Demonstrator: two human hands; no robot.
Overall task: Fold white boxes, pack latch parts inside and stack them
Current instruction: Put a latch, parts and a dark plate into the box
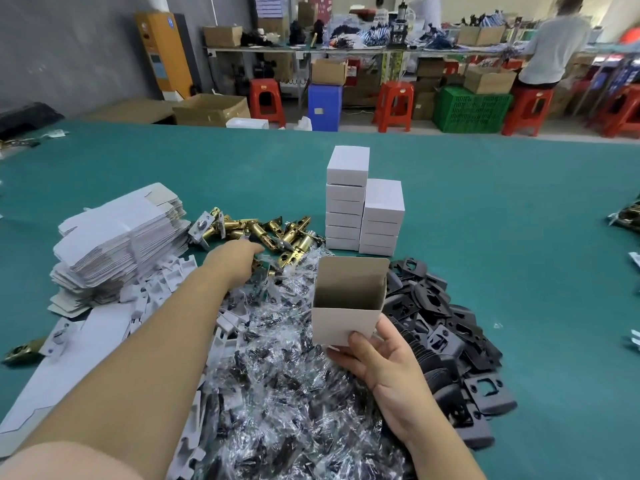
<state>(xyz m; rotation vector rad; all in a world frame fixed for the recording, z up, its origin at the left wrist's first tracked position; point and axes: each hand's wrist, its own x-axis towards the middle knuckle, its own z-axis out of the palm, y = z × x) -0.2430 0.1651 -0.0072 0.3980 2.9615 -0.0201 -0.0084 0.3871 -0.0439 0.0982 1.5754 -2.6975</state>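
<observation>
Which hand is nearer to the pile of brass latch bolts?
Left. The left hand reaches into the brass latch bolts, at their near edge. The right hand is nearer the camera, holding the open white box over the plastic bags.

Bright even light, warped blurry edges

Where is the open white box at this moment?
In the head view, right of centre: the right hand holds the open white box above the bagged parts, beside the black plates.
</observation>
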